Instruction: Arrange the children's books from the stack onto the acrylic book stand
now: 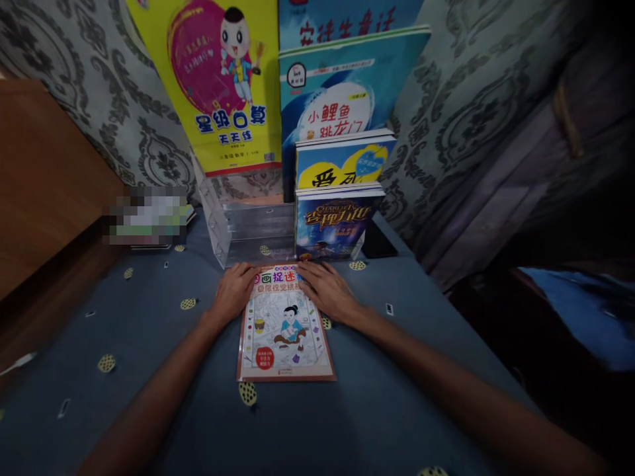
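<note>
A thin picture book (285,330) with an orange border lies face up on the blue cloth, its cover showing a seated figure in blue. My left hand (233,289) grips its upper left corner, fingers bent over the edge. At the upper right corner, my right hand (328,291) holds the book with its fingers across part of the title. Just beyond the top edge stands a clear plastic book rack (258,225). A stack of blue-covered books (332,221) stands in its right front part, close to my right fingertips.
Behind in the rack rise a yellow workbook (228,86), a teal book (347,79) and a yellow-and-blue book (342,162). A dark flat object (380,239) lies right of the rack. Blurred books (149,218) lie at left, near a brown wooden panel (44,178). Patterned curtain hangs behind.
</note>
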`<action>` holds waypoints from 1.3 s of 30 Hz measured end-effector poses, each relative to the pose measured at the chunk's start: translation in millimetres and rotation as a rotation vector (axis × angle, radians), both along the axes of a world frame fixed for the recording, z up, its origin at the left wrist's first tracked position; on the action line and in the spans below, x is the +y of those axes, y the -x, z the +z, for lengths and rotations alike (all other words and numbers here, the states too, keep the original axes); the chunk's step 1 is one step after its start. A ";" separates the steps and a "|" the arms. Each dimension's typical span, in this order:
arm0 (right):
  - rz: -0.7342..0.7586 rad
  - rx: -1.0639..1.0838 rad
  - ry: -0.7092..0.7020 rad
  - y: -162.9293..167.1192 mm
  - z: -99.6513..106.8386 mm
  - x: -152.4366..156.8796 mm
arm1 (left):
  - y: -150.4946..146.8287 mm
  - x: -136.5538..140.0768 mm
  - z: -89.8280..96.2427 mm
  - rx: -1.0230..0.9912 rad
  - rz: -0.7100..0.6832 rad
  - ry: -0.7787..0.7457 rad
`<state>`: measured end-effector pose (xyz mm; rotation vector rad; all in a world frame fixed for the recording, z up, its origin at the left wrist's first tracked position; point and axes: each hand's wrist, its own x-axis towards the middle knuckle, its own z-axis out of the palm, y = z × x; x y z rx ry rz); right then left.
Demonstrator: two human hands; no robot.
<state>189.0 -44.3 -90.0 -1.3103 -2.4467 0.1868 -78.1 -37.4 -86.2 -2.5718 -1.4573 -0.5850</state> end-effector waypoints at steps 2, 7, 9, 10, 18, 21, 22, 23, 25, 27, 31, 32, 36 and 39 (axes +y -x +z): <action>-0.006 0.009 -0.008 -3.1 -1.4 0.6 | -0.1 -0.3 -0.5 -0.010 0.002 0.001; -0.023 0.014 -0.031 -2.3 -1.2 -0.7 | 0.9 -0.5 -0.2 -0.023 0.011 0.018; -0.030 0.015 -0.026 -1.4 -0.3 -1.2 | 3.6 -0.4 1.1 -0.027 0.000 0.041; -0.032 0.016 -0.023 -1.1 0.0 -1.3 | 5.8 -0.4 1.7 -0.032 -0.011 0.060; -0.024 0.019 -0.047 -0.6 -6.4 0.2 | 39.7 -10.6 10.0 -0.023 -0.159 0.383; -0.023 0.021 -0.063 -0.8 -10.3 1.2 | 48.0 -20.4 18.2 0.049 -0.177 0.480; -0.024 0.021 -0.064 -0.7 -11.1 1.4 | 49.5 -24.9 21.4 0.074 -0.185 0.503; -0.025 0.021 -0.062 -0.5 -11.5 1.5 | 50.5 -30.1 24.7 0.097 -0.196 0.523; -0.030 0.019 -0.055 0.0 -11.0 1.2 | 51.5 -43.0 30.6 0.140 -0.218 0.550; -0.036 0.013 -0.043 0.7 -9.5 0.4 | 51.9 -58.1 34.7 0.177 -0.237 0.564; -0.044 0.006 -0.028 1.4 -7.8 -0.4 | 52.7 -87.5 37.0 0.220 -0.244 0.568; -0.042 0.011 -0.032 1.4 -8.3 -0.1 | 52.8 -93.0 37.0 0.225 -0.243 0.567; -0.027 0.026 -0.040 1.1 -11.5 2.4 | 51.4 -104.4 38.1 0.234 -0.235 0.558; -0.009 0.004 -0.013 -0.1 -11.7 0.7 | 50.1 -104.8 40.0 0.236 -0.226 0.569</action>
